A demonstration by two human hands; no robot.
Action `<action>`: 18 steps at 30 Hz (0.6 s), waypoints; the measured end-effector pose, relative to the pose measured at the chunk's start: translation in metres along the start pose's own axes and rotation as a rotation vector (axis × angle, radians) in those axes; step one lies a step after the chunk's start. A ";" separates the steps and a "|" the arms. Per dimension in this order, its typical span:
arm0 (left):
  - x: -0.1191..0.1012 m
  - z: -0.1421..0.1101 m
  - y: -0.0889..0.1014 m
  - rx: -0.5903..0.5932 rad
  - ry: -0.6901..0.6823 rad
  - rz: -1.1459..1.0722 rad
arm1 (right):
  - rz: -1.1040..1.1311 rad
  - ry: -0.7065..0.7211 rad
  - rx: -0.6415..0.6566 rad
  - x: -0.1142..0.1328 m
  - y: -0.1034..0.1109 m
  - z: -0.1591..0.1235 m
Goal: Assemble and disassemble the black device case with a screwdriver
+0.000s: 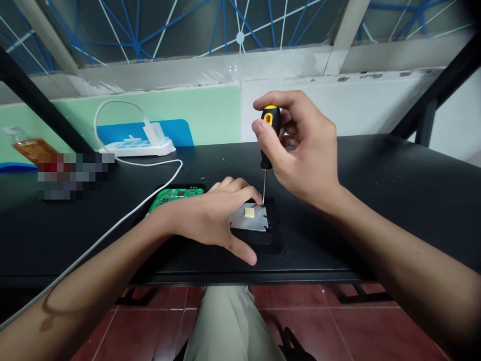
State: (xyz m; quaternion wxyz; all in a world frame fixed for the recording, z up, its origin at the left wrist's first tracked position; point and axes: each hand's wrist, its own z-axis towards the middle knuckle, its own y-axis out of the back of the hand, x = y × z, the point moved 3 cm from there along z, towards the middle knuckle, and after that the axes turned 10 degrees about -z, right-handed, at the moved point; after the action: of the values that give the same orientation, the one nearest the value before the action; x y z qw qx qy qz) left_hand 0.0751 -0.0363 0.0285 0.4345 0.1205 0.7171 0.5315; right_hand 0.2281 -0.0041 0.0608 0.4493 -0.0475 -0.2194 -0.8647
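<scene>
My right hand (308,145) is closed around a black and yellow screwdriver (266,159), held upright. Its tip meets the upper right corner of a silver metal plate (240,220) that bears a small cream square pad (249,212). Under the plate is a flat black casing (276,235). My left hand (218,213) lies over the casing's left part with fingers stretched; the index fingertip is close to the screwdriver tip and the thumb points toward the front edge. A green circuit board (175,194) is partly hidden behind the left hand and wrist.
On the black table (361,200), a white power strip (139,146) with a plugged-in charger (155,134) stands at the back left. A white cable (150,198) runs past my left forearm. A bottle (35,148) lies far left. Tiny pieces (203,178) lie behind the circuit board.
</scene>
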 end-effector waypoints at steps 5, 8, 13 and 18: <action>0.000 0.000 0.000 -0.001 0.003 0.008 | -0.022 0.004 0.000 0.002 -0.001 0.000; 0.001 0.000 -0.001 -0.012 -0.007 0.010 | -0.031 0.002 -0.009 0.002 -0.001 -0.002; 0.002 0.000 -0.002 -0.057 -0.003 0.024 | -0.042 0.024 0.006 -0.001 0.000 -0.006; 0.002 -0.003 0.007 -0.063 0.087 -0.023 | -0.004 -0.033 -0.061 -0.014 0.007 -0.001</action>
State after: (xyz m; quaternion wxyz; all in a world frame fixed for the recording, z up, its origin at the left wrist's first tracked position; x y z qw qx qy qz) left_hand 0.0700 -0.0341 0.0335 0.4124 0.0753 0.7197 0.5534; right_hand 0.2417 0.0026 0.0584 0.4423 -0.0750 -0.2003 -0.8710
